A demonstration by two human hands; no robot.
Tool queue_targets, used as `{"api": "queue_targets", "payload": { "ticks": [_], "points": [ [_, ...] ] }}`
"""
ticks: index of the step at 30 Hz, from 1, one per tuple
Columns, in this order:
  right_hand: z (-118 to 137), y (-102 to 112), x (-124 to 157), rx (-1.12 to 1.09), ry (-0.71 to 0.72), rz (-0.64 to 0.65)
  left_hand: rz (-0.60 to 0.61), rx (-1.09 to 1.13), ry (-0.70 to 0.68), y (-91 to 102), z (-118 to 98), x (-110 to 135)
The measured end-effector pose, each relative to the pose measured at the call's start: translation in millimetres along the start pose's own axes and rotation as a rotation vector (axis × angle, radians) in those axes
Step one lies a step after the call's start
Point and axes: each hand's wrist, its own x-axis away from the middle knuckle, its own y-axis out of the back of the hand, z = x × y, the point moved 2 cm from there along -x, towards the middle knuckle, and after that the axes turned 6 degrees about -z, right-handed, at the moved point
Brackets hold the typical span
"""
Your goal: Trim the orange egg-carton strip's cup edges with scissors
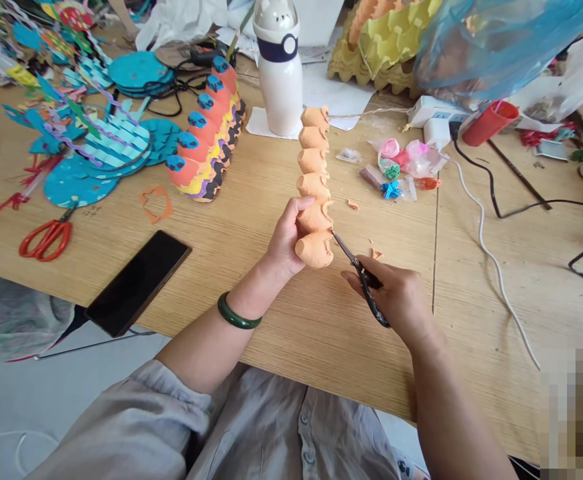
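Observation:
An orange egg-carton strip (pixel 313 185) with several cups in a row is held upright above the table. My left hand (pixel 289 233) grips it near the lower cups, thumb across the front. In my right hand (pixel 396 290) are black-handled scissors (pixel 354 260), my fingers closed about the handles. Their tip meets the strip's right edge, between the two lowest cups. Whether the blades are apart there is too small to make out. Small orange scraps (pixel 376 253) lie beside the scissors.
A painted egg-carton piece (pixel 206 133), a white bottle (pixel 280 93) and uncut cartons (pixel 391 40) stand behind. Left are red-handled scissors (pixel 46 240), a black phone (pixel 138 283) and blue paper crafts (pixel 116 143). Right lie clay packets (pixel 401 163), a power strip (pixel 434 113) and a white cable (pixel 481 233).

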Motion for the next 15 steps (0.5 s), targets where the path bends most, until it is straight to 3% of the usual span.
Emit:
{"api": "queue_targets", "payload": {
  "ticks": [4, 10, 15],
  "points": [
    [-11, 1, 0, 0.136, -0.005, -0.138, 0.078, 0.024, 0.075, -0.9, -1, 0],
    [-18, 4, -2, -0.091, -0.185, -0.036, 0.032, -0.006, -0.044, -4.4, 0, 8],
    [-20, 22, -3, -0.031, -0.269, 0.029, 0.120, -0.043, -0.164, -3.7, -5, 7]
  ]
}}
